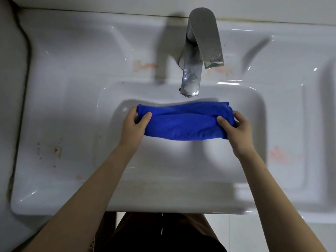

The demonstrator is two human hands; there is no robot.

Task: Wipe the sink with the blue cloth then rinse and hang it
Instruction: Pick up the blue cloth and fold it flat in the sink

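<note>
The blue cloth (183,121) is folded into a long band and stretched sideways over the basin of the white sink (72,110). My left hand (133,127) pinches its left end, thumb on top. At the other end my right hand (238,132) grips the cloth the same way. The cloth hangs just in front of and below the spout of the metal faucet (195,57). No water runs from the spout.
The faucet's lever handle (209,39) points toward me above the spout. Reddish stains mark the sink's flat ledges at left, right and behind the basin. A dark cable (23,42) runs along the sink's left edge. A tiled wall is behind.
</note>
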